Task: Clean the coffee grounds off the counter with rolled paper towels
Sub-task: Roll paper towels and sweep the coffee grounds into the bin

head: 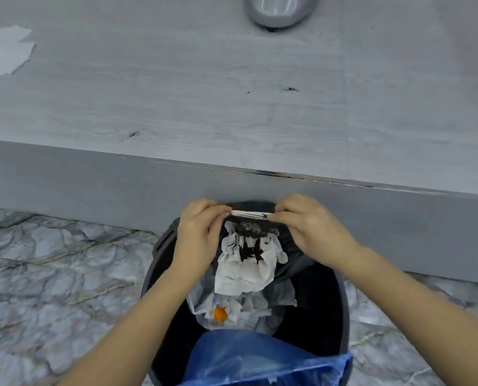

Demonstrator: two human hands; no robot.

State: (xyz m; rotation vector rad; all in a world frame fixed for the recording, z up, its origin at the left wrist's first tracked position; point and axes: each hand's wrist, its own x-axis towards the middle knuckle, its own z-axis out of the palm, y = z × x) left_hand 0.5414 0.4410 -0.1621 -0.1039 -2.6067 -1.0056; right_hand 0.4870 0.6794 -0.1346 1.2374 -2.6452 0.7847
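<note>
A thin strip of paper towel (250, 214), stained dark with coffee, is stretched between my two hands over the black bin (340, 316). My left hand (197, 232) pinches its left end and my right hand (310, 221) pinches its right end. Below them a crumpled white paper towel (243, 271) smeared with dark grounds lies in the bin. Small specks of coffee grounds (290, 90) stay on the grey counter (176, 93), with more grounds (133, 134) near its front edge.
A torn piece of paper towel (3, 54) lies on the counter at far left. A grey rounded object (279, 9) sits at the counter's back. A blue bag (260, 360) hangs at the bin's near rim. The floor is marbled tile (51, 274).
</note>
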